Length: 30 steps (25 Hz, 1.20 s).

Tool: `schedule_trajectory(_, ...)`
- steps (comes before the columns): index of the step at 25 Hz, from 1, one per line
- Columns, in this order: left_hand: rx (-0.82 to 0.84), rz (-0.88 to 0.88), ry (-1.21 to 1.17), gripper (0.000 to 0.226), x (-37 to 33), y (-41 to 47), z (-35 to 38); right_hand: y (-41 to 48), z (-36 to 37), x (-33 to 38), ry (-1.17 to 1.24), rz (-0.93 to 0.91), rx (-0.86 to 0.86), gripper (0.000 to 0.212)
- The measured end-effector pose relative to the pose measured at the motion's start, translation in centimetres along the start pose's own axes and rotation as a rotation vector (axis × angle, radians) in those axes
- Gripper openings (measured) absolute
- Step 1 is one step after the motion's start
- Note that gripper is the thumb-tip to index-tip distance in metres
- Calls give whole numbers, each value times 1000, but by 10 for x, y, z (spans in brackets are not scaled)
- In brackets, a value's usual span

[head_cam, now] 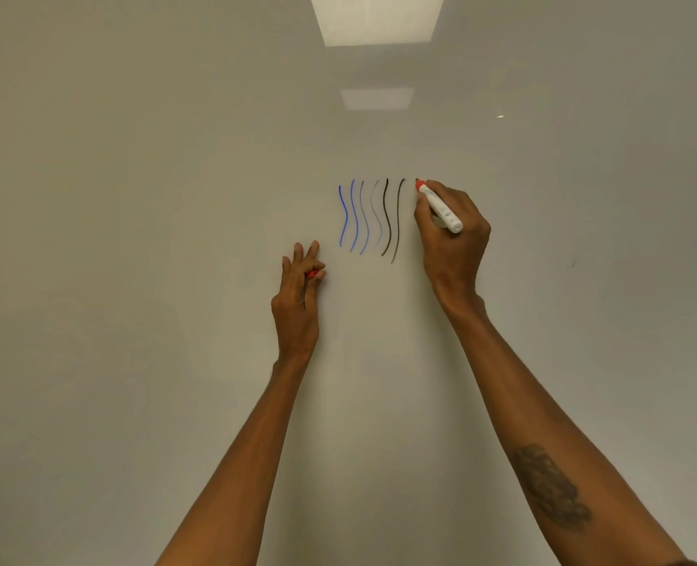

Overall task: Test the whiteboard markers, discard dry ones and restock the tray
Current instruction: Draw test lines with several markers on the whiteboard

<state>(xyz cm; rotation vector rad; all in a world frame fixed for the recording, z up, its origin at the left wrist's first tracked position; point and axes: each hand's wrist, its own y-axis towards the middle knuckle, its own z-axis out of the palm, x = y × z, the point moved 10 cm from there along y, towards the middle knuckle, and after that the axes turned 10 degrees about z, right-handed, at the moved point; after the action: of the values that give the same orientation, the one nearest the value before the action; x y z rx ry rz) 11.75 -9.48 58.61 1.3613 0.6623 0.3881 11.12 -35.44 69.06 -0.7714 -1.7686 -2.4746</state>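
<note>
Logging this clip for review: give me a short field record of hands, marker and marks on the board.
Surface: whiteboard
Right hand: grips red marker, tip at the whiteboard
Left hand: pinches red cap
Blue strokes: four, wavy, fainter toward the right
Black strokes: two, right of the blue
Red stroke: none visible yet

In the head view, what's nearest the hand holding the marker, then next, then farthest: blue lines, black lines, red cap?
1. The black lines, just left of the right hand holding the marker.
2. The blue lines, farther left.
3. The red cap, lower left, pinched in the left hand.
</note>
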Motion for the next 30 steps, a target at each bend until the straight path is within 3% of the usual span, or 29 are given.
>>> schedule_trajectory(3, -11, 13, 11, 25, 2, -1, -1, -19, 3, 3, -108, -90, 48, 13)
schedule_trajectory(9, -23, 34, -4, 23, 0, -2, -1, -91, -12, -21, -164, -30, 78, 12)
schedule_trajectory(12, -20, 30, -29, 18, -2, -2, 0, -68, -24, -18, -36, 79, 11, 12)
schedule_trajectory(15, -13, 20, -47, 17, -2, -2, -1, -22, -31, -10, 0, 74, -72, 13)
schedule_trajectory(20, -22, 21, -40, 15, -2, -3, -2, 3, -12, -5, -114, -38, 37, 18)
schedule_trajectory(25, -37, 12, -51, 16, -1, -4, -1, -44, -18, -17, -172, -58, 112, 16)
schedule_trajectory(27, -36, 5, -60, 16, -3, -5, -2, -65, -24, -26, -133, 30, 124, 15)
schedule_trajectory(30, -32, -41, -104, 17, -4, -7, -2, -87, -33, -72, 223, 549, 97, 14)
